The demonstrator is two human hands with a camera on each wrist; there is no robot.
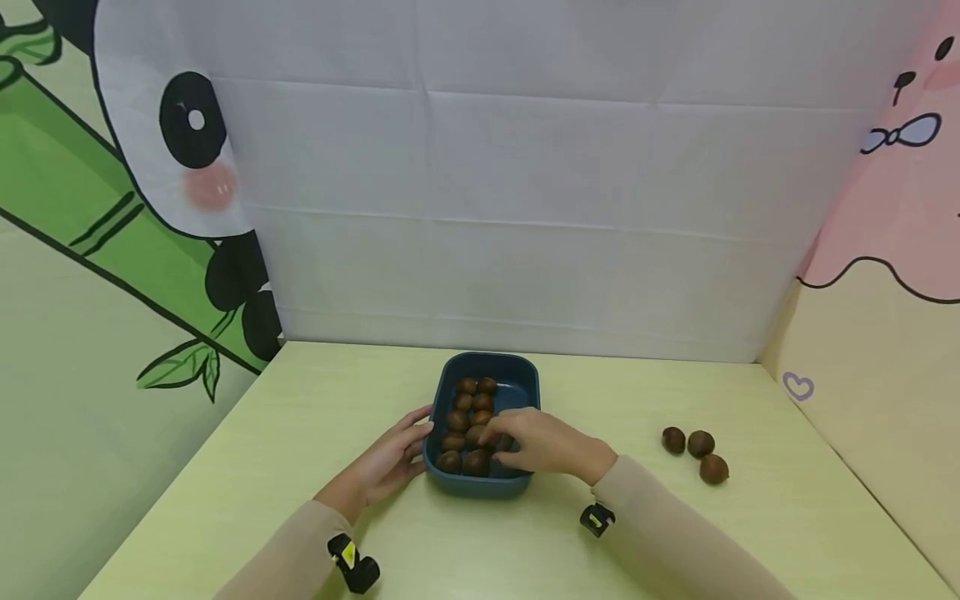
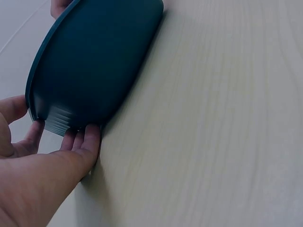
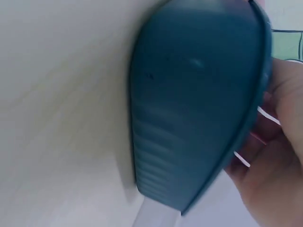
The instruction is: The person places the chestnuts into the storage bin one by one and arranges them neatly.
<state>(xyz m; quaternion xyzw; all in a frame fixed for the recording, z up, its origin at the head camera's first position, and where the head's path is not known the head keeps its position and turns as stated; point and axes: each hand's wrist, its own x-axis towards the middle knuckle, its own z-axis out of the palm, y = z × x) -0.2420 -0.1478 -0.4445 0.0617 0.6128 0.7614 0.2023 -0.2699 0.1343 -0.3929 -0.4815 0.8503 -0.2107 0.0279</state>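
A dark blue rectangular box (image 1: 517, 367) stands on the table, its left part filled with rows of round brown nuts (image 1: 457, 420). My left hand (image 1: 386, 458) touches the box's left wall with fairly straight fingers; the left wrist view shows the fingertips (image 2: 92, 135) against the ribbed side. From the right, my right hand (image 1: 543, 442) reaches over the rim into the box, thumb and bent fingers around a dark nut (image 1: 504, 443). In the right wrist view the box's outer wall (image 3: 189, 109) hides the fingertips.
Several steps right of the box, three loose brown nuts (image 1: 701, 444) lie together on the pale table (image 1: 600, 392). A white cloth panel (image 1: 525, 208) rises behind the table's back edge. Printed cartoon walls flank it on the left and right.
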